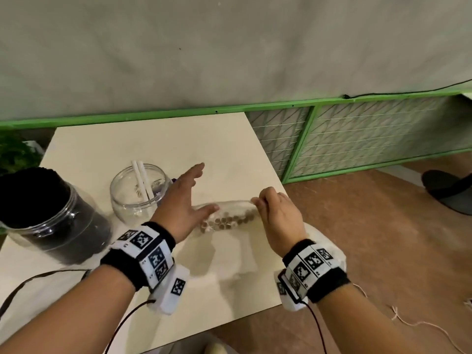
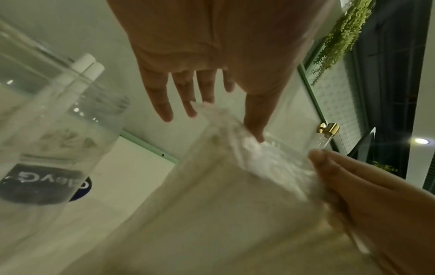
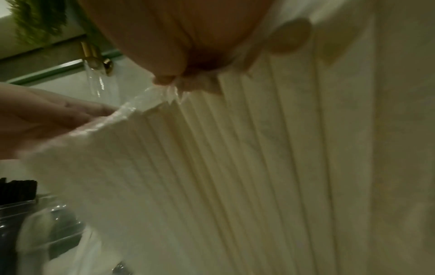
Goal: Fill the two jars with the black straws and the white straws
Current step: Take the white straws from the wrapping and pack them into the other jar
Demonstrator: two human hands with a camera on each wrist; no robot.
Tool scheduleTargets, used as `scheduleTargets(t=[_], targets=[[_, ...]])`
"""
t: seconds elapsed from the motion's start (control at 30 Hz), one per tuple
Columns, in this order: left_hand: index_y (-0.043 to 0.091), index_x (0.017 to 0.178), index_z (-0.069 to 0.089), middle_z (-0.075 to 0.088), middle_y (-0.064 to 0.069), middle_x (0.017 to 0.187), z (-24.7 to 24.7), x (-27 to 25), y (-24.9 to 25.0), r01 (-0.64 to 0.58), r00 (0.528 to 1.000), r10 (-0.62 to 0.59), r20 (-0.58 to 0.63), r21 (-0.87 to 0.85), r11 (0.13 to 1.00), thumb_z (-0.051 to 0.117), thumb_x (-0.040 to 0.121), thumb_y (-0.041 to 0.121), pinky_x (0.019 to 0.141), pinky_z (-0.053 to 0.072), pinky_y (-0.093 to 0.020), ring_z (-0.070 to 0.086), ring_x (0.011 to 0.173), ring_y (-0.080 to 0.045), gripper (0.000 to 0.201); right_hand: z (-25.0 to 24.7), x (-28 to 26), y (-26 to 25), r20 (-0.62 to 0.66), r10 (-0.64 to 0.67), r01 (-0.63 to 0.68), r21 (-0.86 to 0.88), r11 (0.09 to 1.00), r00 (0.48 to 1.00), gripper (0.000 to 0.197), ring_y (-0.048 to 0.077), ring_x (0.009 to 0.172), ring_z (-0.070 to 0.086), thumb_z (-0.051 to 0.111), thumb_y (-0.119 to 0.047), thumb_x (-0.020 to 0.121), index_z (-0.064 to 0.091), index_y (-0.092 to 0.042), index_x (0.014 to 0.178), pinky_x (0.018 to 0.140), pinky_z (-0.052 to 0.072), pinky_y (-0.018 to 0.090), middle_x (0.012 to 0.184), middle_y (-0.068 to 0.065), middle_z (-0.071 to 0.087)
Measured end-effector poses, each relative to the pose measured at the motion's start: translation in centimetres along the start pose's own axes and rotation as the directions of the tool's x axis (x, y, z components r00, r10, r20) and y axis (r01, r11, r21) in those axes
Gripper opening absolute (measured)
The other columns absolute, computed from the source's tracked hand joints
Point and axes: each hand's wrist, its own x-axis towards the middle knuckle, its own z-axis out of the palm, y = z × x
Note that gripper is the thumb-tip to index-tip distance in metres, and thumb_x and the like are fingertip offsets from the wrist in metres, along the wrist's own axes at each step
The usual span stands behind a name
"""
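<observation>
Biggest risk here: the clear bag (image 1: 229,213) of white straws (image 1: 224,222) is only pinched at its mouth edge by the right hand (image 1: 277,215), so thin plastic could slip or tear and dump straws across the surface (image 1: 229,154). The left hand (image 1: 182,205) has its fingers spread and holds nothing, thumb right at the bag opening, straw ends just below it. The round jar (image 1: 139,195), left of the hands, has only two white ones; the far-left jar (image 1: 48,213) looks packed with black straws (image 1: 30,190).
</observation>
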Motion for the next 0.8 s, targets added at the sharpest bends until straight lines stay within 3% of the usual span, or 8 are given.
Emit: scheduleTargets(t=[0.13,0.23,0.33,0.4,0.5,0.6,0.7,0.8], targets=[[0.03,0.082,0.063,0.066,0.01,0.072,-1.2,0.0,1.3,0.003,1.0,-0.004,-0.029,-0.03,1.0,0.066,0.086,0.025,0.068,0.045,-0.023,0.061,0.068,-0.002,0.007,-1.7,1.1,-0.7,0.131,-0.137,0.149,-0.093,0.984,0.982,0.056,0.016,0.058,0.038,0.037,-0.068,0.083,0.05,-0.014,0.08,0.052,0.028,0.029,0.062,-0.008,0.042],[0.03,0.089,0.063,0.068,0.011,0.08,-2.6,-1.3,1.8,0.053,0.998,-0.046,0.05,-0.162,0.985,0.065,0.081,0.052,0.068,0.044,-0.023,0.062,0.072,-0.002,0.023,-2.1,2.1,-1.2,0.111,-0.178,0.187,-0.079,0.979,0.978,0.05,0.018,0.052,0.035,0.047,-0.062,0.084,0.049,-0.012,0.077,0.049,0.027,0.027,0.06,-0.008,0.04],[0.034,0.09,0.061,0.067,0.014,0.082,-3.4,-2.9,1.7,0.045,0.971,-0.051,0.232,0.032,0.998,0.073,0.06,0.067,0.067,0.043,-0.019,0.058,0.08,0.003,0.047,-2.0,3.2,-1.8,0.131,-0.214,0.213,0.024,0.977,0.968,0.032,0.019,0.054,0.04,0.056,-0.04,0.092,0.051,-0.01,0.083,0.052,0.029,0.027,0.065,-0.006,0.047],[0.025,0.075,0.064,0.066,0.011,0.072,-3.7,-3.3,1.1,0.028,0.995,-0.032,0.091,0.044,0.999,0.077,0.069,0.049,0.064,0.039,-0.024,0.059,0.076,-0.001,0.028,-2.0,3.9,-2.3,0.162,-0.269,0.265,0.044,0.963,0.949,0.022,0.02,0.061,0.048,0.055,-0.03,0.094,0.055,-0.01,0.087,0.054,0.036,0.03,0.072,-0.002,0.055],[0.021,0.073,0.066,0.066,0.019,0.066,-4.8,-3.3,-0.1,0.058,0.986,-0.069,-0.15,-0.08,0.995,0.075,0.078,0.025,0.06,0.04,-0.011,0.059,0.068,0.005,0.01,-1.9,4.8,-2.3,0.154,-0.352,0.374,-0.153,0.915,0.923,0.007,0.023,0.071,0.051,0.055,-0.017,0.09,0.061,-0.015,0.09,0.061,0.047,0.035,0.082,-0.001,0.06],[0.027,0.074,0.067,0.067,0.007,0.066,-6.2,-3.3,-0.8,0.085,0.96,-0.122,-0.253,-0.153,0.985,0.076,0.076,0.023,0.058,0.042,-0.007,0.06,0.064,-0.001,0.011,-2.2,5.6,-2.0,0.117,-0.325,0.345,-0.297,0.89,0.939,0.034,0.021,0.073,0.049,0.068,0.007,0.073,0.062,-0.019,0.095,0.064,0.046,0.033,0.083,-0.004,0.06],[0.021,0.075,0.065,0.068,-0.001,0.069,-7.4,-3.2,-1.6,0.045,0.932,-0.13,-0.338,-0.248,0.968,0.077,0.075,0.017,0.06,0.045,-0.009,0.061,0.06,-0.005,0.012,-2.9,6.2,-2.4,0.028,-0.407,0.4,-0.258,0.88,0.913,0.003,0.024,0.066,0.052,0.06,-0.015,0.088,0.061,-0.013,0.087,0.056,0.046,0.034,0.074,0.0,0.062],[0.016,0.079,0.062,0.07,0.0,0.069,-8.5,-3.2,-2.4,0.025,0.914,-0.158,-0.375,-0.336,0.942,0.072,0.079,0.008,0.058,0.045,-0.008,0.062,0.056,-0.002,0.013,-3.5,7.0,-2.3,-0.04,-0.392,0.374,-0.224,0.9,0.919,0.044,0.024,0.051,0.049,0.048,-0.049,0.09,0.055,-0.011,0.069,0.044,0.031,0.024,0.056,0.0,0.051]])
